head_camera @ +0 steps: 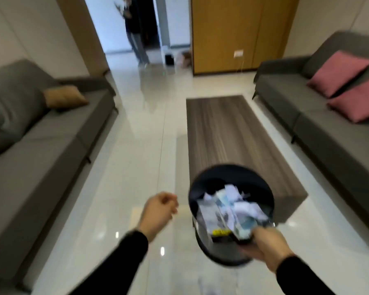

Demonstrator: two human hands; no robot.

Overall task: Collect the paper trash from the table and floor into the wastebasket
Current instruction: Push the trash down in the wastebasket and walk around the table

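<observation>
My right hand (264, 245) grips the near rim of a black round wastebasket (222, 177), held up above the floor and tilted toward me. Inside it lies crumpled paper trash (230, 211), white and bluish, with a yellow-marked scrap. My left hand (158, 211) hangs in the air to the left of the basket, fingers loosely curled, holding nothing. The low dark wooden table (228, 137) stretches away just beyond the basket; I see no paper on its top. The frame is blurred by motion.
A grey sofa (41, 145) with a tan cushion runs along the left. Another grey sofa (328, 124) with two pink cushions lines the right. Glossy white floor (141, 128) lies between. A person (134, 33) stands in the far doorway beside a wooden cabinet (232, 35).
</observation>
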